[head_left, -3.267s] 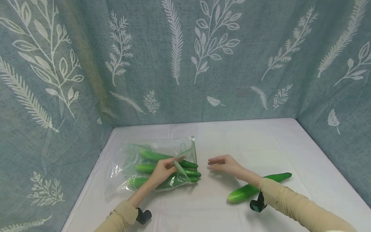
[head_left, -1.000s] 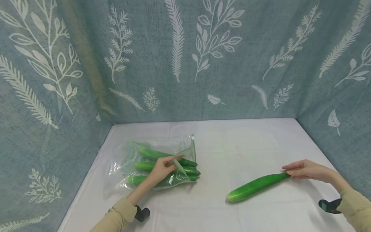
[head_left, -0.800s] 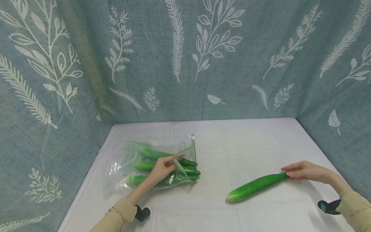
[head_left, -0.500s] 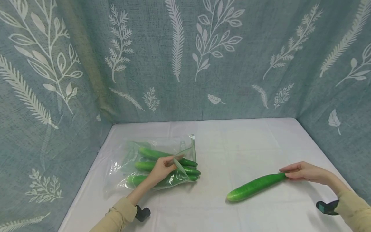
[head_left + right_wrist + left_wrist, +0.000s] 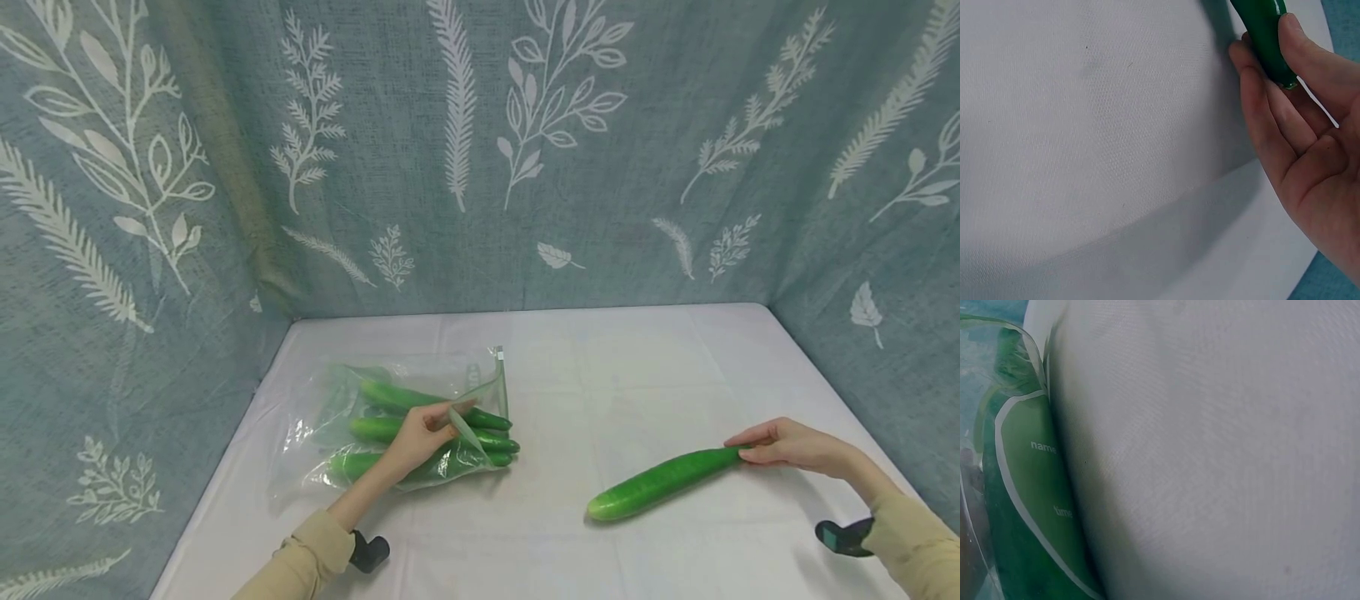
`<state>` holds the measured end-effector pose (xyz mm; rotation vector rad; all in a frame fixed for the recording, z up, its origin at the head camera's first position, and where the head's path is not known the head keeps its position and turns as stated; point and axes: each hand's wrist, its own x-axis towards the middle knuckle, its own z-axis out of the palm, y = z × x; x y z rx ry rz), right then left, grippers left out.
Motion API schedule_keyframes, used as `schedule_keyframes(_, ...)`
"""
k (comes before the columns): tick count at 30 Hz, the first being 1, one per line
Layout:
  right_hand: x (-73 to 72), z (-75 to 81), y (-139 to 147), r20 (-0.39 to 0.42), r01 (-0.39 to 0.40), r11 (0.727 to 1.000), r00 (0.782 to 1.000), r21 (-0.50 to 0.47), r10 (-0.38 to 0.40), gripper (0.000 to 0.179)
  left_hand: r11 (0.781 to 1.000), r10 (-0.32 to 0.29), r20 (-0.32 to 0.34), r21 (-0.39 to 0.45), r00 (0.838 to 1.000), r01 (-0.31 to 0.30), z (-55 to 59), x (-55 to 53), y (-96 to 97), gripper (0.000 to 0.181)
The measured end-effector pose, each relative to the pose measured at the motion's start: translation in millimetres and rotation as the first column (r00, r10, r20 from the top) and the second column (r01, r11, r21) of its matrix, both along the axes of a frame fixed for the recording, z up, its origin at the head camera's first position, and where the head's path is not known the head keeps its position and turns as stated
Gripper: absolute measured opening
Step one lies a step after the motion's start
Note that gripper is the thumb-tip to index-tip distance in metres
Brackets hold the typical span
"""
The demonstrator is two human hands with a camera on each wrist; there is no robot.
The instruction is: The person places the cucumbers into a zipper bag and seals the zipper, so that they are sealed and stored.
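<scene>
My left hand (image 5: 422, 436) pinches the rim of a clear zip bag (image 5: 303, 467) and keeps its mouth lifted. Inside lie 3 cucumbers (image 5: 375, 428), side by side, narrow ends toward the opening on the right. The left wrist view shows the bag's green printed label (image 5: 1032, 481) with "name" and "time"; that hand's fingers cannot be made out there. To the right, a single cucumber (image 5: 660, 483) lies slantwise on the table. My right hand (image 5: 802, 447) grips its narrow far end between thumb and fingers, as the cucumber's tip (image 5: 1272, 56) in the right wrist view shows.
A white cloth (image 5: 555, 550) covers the table. Blue-green curtains (image 5: 637, 192) with white leaf prints stand behind it and at both sides. Black wrist cameras (image 5: 369, 552) sit under both forearms.
My right hand has moved from near the bag's mouth to the loose cucumber's narrow end and taken hold of it. My left hand stays on the bag rim.
</scene>
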<state>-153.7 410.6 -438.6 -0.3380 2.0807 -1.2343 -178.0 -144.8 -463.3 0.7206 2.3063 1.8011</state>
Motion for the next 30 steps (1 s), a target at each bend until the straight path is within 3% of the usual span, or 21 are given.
schedule_keyframes(18, 1.8, -1.9, 1.6, -0.036, 0.011, 0.999, 0.999, 0.037, -0.010, 0.042, 1.000, -0.004, -0.019, -0.001, 1.000, 0.004, -1.4, -1.2, -0.5, 0.034)
schedule_keyframes(30, 1.5, 6.6, 1.4, -0.032, 0.008, 1.000, 0.999, -0.007, -0.008, 0.041, 1.000, -0.003, -0.020, -0.001, 1.000, 0.003, -0.2, -0.8, 0.4, 0.034)
